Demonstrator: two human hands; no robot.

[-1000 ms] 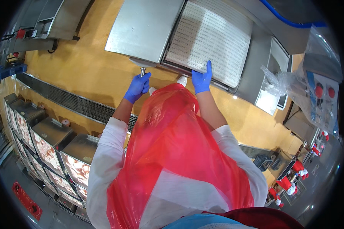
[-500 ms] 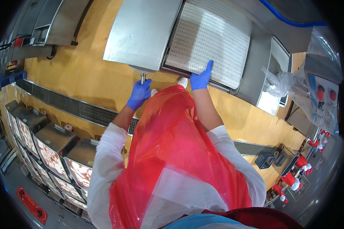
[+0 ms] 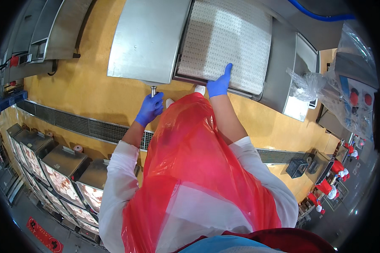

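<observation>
My left hand (image 3: 150,109), in a blue glove, is closed around a short steel handle (image 3: 153,89). The handle's flanged end shows above my fist, just below the near edge of a smooth steel table (image 3: 145,42). My right hand (image 3: 219,85), also gloved in blue, grips the near edge of a conveyor with a white patterned belt (image 3: 226,38). Its thumb points up over the belt, while the other fingers are bent at the edge and partly hidden. A red plastic apron (image 3: 190,147) covers my front between the two forearms.
Clear plastic sheeting (image 3: 310,86) hangs over a control panel with red buttons (image 3: 354,99) at right. Behind at left are stacked steel-topped units (image 3: 63,160) with pale pink contents. A floor drain grate (image 3: 76,119) crosses the yellow floor. Several people in red (image 3: 324,187) stand far right.
The whole view has shifted slightly, with the table and belt lying a little farther left. Both hands keep their hold, the left on the handle and the right on the conveyor edge.
</observation>
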